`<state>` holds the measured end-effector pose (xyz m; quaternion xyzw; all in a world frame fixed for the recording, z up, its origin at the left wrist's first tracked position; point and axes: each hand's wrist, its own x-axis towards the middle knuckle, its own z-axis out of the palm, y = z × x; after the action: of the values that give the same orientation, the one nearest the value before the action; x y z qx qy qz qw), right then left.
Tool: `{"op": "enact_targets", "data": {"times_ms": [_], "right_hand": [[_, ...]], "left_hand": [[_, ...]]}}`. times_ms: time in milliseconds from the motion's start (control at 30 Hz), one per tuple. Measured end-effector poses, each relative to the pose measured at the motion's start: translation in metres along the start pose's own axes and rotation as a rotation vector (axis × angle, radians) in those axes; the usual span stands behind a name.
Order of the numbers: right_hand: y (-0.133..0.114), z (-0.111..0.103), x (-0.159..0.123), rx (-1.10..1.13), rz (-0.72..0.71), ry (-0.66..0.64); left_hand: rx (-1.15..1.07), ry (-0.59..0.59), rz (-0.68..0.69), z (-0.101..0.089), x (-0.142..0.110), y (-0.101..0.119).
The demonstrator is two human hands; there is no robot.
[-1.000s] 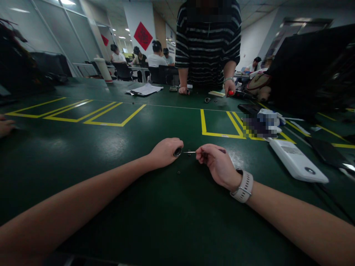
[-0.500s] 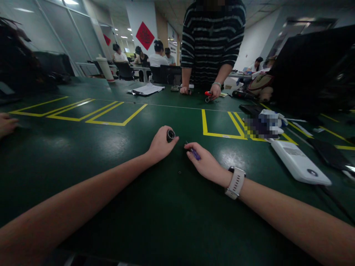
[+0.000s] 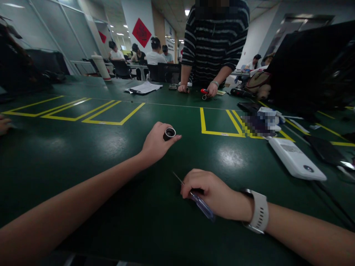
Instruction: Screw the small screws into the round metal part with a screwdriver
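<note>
My left hand (image 3: 156,142) is wrapped round a short black tube (image 3: 169,134) with a silver rim; its open end faces up toward me, and the rest is hidden in my palm. Lower and to the right, close over the tabletop, my right hand (image 3: 206,190) has its fingers curled round a small screwdriver (image 3: 203,207). The screwdriver has a clear purple handle, and its thin shaft points up and left. What lies beneath the right fingertips is hidden.
Yellow tape (image 3: 222,133) marks boxes on the dark green table (image 3: 124,207). A white device (image 3: 298,159) with a cable lies at right, near a blurred cloth bundle. Papers (image 3: 145,88) and a cup (image 3: 102,67) stand farther back. A person in stripes (image 3: 216,40) handles a red object opposite.
My right hand has moved down toward me with the screwdriver, away from the tube. The small ring seen on the table before is no longer visible. The left hand keeps the tube, its opening more upright.
</note>
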<state>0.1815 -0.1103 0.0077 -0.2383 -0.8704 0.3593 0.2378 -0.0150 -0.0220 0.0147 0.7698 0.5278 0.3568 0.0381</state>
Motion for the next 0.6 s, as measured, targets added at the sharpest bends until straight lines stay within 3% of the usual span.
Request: {"op": "enact_targets", "data": {"times_ms": [133,333,467,600], "right_hand": [[0.003,-0.004,-0.015,0.011,-0.025,0.019],[0.010,-0.011,-0.028,0.420,0.252,0.360],[0.016,-0.010,-0.028,0.694,0.383,0.534],[0.018,-0.008,-0.029,0.735,0.405,0.568]], "left_hand": [[-0.170,0.001,-0.037,-0.013,-0.011,0.023],[-0.810,-0.145,-0.517,-0.026,-0.033,0.063],[-1.115,-0.140,-0.682,-0.029,-0.044,0.078],[-1.267,-0.152,-0.776,-0.031,-0.048,0.081]]}}
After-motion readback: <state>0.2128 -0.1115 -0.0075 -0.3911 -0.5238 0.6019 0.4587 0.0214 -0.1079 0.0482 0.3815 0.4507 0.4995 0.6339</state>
